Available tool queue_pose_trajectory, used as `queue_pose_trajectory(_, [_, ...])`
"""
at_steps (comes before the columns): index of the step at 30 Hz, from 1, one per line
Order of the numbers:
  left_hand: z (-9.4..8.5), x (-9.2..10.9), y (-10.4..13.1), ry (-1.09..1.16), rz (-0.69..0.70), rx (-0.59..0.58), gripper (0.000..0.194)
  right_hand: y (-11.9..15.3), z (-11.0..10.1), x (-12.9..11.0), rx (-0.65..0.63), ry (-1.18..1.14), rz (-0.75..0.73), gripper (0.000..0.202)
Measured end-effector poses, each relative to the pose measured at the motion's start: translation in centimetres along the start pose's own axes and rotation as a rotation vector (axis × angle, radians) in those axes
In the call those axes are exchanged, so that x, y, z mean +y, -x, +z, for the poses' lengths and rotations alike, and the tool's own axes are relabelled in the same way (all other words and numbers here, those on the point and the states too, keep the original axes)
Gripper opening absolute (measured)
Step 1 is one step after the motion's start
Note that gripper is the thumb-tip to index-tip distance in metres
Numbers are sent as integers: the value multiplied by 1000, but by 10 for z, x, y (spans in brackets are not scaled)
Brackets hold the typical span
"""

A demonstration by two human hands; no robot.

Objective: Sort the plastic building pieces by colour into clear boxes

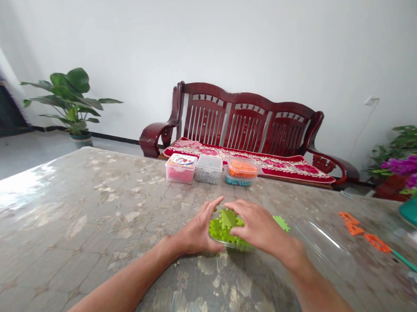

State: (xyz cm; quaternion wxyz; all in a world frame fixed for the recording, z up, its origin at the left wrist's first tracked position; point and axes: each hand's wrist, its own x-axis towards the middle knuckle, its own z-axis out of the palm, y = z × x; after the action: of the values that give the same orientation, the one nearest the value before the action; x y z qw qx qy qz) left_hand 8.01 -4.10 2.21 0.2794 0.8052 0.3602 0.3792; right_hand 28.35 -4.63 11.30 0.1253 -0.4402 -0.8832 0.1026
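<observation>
A clear plastic tub [230, 244] on the table is heaped with lime-green toothed plastic pieces [224, 227]. My left hand [200, 227] is cupped round the tub's left side, thumb low at the near rim and fingers reaching over the back. Curving over the right side is my right hand [257, 221], its fingers at the far edge and its thumb against the green pieces. One larger green piece [228, 217] sticks up between my hands. Another green toothed piece [281, 223] lies on the table just past my right hand.
A clear lid [325, 243] lies to the right, near orange plastic pieces [352, 224] and a green rod [410, 266]. Along the far edge stand a pink-filled box [180, 173], a grey-filled box [208, 174] and stacked orange and blue tubs [242, 173]. Behind is a wooden bench [245, 121].
</observation>
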Motion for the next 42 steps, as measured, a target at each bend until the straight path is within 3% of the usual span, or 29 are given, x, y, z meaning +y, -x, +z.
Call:
queue_pose_trajectory(3, [0,-1,0,4,9,5,121,-8,7,0,8,-25,-21,50])
queue_pose_trajectory(5, [1,-2,-1,8,5,-5,122,-8,7,10,81,-69,1,45])
queue_pose_trajectory(8, [0,-1,-1,12,-15,-20,122,3,-2,41,212,-75,121,34])
queue_pose_trajectory(10, [0,0,-1,12,-28,-20,121,14,-10,71,229,-25,227,35])
queue_pose_trajectory(13, [-1,1,0,7,-37,-21,120,33,-17,117,66,83,338,53])
queue_pose_trajectory(16, [-1,1,0,2,-37,-28,119,46,-14,147,-125,134,443,72])
queue_pose_trajectory(20, [-1,0,0,0,-46,-24,118,50,-3,163,-253,140,517,81])
queue_pose_trajectory(25, [-1,1,1,11,-52,-28,117,50,3,168,-243,92,499,67])
queue_pose_trajectory(28, [-1,1,1,10,-54,-33,118,51,-4,164,-186,125,515,60])
queue_pose_trajectory(31, [-1,1,0,14,-50,-33,118,49,-19,143,-66,151,486,58])
queue_pose_trajectory(36, [1,-2,0,26,-45,-28,121,34,-32,70,10,17,267,56])
queue_pose_trajectory(39, [2,-3,1,33,-35,-15,123,22,-24,28,4,-18,183,57])
queue_pose_trajectory(42, [2,-3,1,40,-24,-8,123,14,-12,5,-6,-44,145,60])
